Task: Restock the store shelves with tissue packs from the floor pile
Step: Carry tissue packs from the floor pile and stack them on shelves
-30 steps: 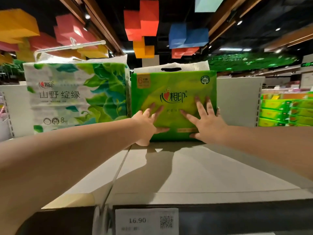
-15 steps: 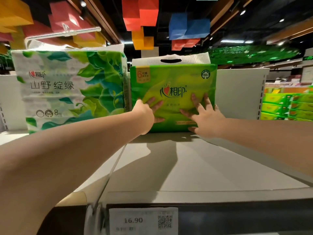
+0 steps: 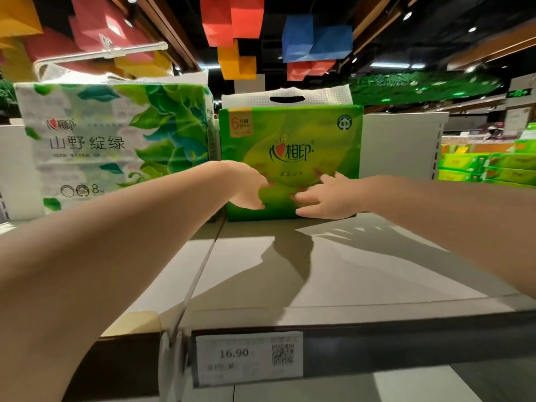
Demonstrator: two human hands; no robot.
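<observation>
Both hands (image 3: 293,192) touch green pack (image 3: 290,140) far behind shelf edge (image 3: 377,320).

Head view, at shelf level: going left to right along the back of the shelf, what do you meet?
White-and-green leaf-print tissue pack → bright green tissue pack, with the left hand and right hand on its lower front → white shelf end panel → stacked green packs beyond.

Both hands hide the green tissue pack (image 3: 290,146)'s lower front; small print blurred.

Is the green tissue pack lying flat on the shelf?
No, the green tissue pack stands upright on the shelf, handle on top.
</observation>
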